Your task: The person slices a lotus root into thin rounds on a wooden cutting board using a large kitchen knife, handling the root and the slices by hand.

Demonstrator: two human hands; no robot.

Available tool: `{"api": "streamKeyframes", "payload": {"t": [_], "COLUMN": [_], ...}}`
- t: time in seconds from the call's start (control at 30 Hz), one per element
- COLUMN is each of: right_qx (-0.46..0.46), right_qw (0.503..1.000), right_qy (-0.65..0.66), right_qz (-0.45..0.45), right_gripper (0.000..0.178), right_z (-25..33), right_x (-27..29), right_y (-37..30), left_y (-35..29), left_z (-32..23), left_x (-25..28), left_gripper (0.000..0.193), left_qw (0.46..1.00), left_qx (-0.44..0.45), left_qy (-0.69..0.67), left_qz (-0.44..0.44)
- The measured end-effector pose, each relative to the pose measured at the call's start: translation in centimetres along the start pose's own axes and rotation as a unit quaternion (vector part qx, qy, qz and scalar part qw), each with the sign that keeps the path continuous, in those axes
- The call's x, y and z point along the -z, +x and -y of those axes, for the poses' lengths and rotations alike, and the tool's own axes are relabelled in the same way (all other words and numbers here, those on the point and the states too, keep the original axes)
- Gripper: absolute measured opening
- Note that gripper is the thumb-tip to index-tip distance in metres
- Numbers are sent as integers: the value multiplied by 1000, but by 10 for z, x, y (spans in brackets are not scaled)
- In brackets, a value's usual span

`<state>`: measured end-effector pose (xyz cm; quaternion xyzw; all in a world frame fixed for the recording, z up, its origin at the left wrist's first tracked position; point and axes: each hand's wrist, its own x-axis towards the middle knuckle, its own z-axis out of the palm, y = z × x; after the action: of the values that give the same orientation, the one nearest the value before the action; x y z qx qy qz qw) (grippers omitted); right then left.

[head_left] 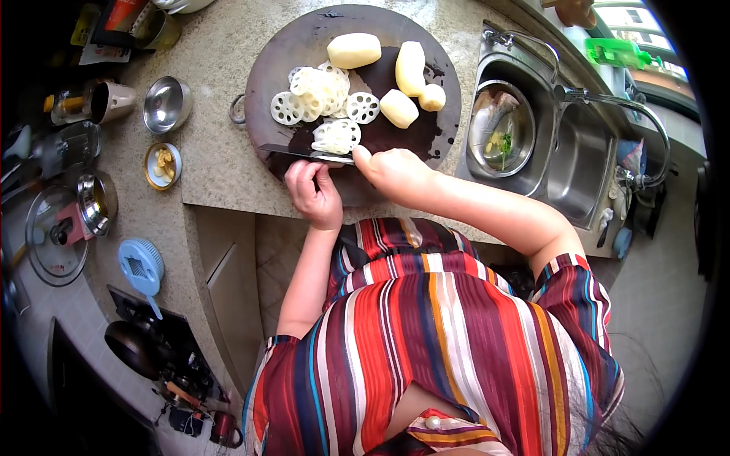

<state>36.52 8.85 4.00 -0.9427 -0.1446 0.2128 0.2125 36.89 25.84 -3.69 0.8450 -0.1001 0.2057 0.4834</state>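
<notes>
Pointing toward board's left edge: right hand's knife, open countertop beyond

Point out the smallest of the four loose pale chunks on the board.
The stubby chunk farthest right, beside the curved one; the other three look longer.

Kitchen, probably a home one. Speckled counter with a cabinet door below; round chopping board on top at the far side, bearing sliced lotus root. Right: double-basin steel sink with a curved faucet, a metal bowl of food in one basin. Window far right. Left: small steel bowl, glass lid; dark pan near left. Cookware and food throughout.
</notes>
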Motion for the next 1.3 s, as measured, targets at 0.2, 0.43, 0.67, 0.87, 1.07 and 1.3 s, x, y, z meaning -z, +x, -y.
{"api": "streamKeyframes", "payload": {"t": [0.2, 0.43, 0.67, 0.87, 1.07, 1.3], "right_qx": [20, -18, -30, -35, -52, -46], "right_qw": [999, 998, 996, 995, 992, 993], "right_qy": [36, 20, -4, -15, 2, 18], "right_qz": [-5, 56, 81, 88, 111, 109], "right_gripper": [24, 25, 25, 25, 26, 25], "right_z": [-5, 8, 16, 16, 17, 19], "right_x": [15, 56, 75, 76, 76, 66], "right_y": [-12, -47, -67, -67, -65, -59], "left_y": [1, -5, -3, -4, -6, -7], "left_z": [0, 6, 4, 6, 4, 7], "left_x": [1, 0, -1, -1, -1, -3], "left_gripper": [13, 14, 14, 13, 14, 15], "left_qw": [1000, 999, 1000, 1000, 1000, 999], "left_qx": [-14, 5, -13, -12, -3, 13], "left_qy": [5, -29, -17, -9, -10, -29], "left_qz": [6, 13, -15, -8, -6, -27]}}
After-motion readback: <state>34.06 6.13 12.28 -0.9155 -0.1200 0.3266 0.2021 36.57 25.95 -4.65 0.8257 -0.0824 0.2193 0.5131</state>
